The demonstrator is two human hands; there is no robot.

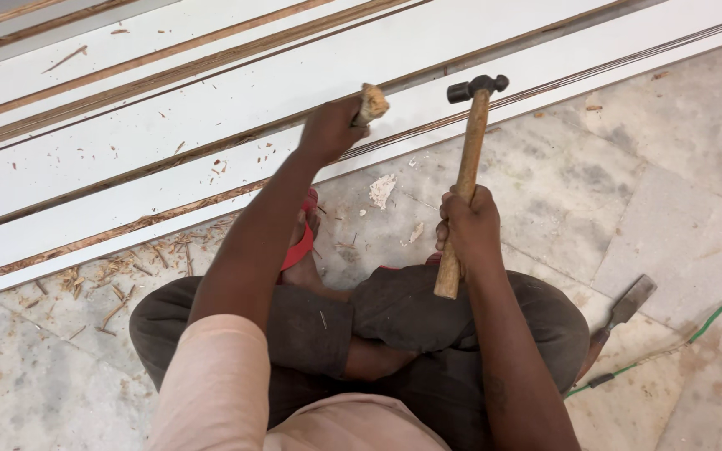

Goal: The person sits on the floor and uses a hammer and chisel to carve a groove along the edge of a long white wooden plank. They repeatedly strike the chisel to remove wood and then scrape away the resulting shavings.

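We are sitting over white laminated boards on the floor, our left hand gripping a wooden-handled chisel against one edge, our right hand clenching a raised hammer; a square downward strike seems next.

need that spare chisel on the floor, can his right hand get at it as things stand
Probably not at once: the right hand is shut on the hammer. The chisel lies beside the right knee with bare floor around it, so nothing else blocks it.
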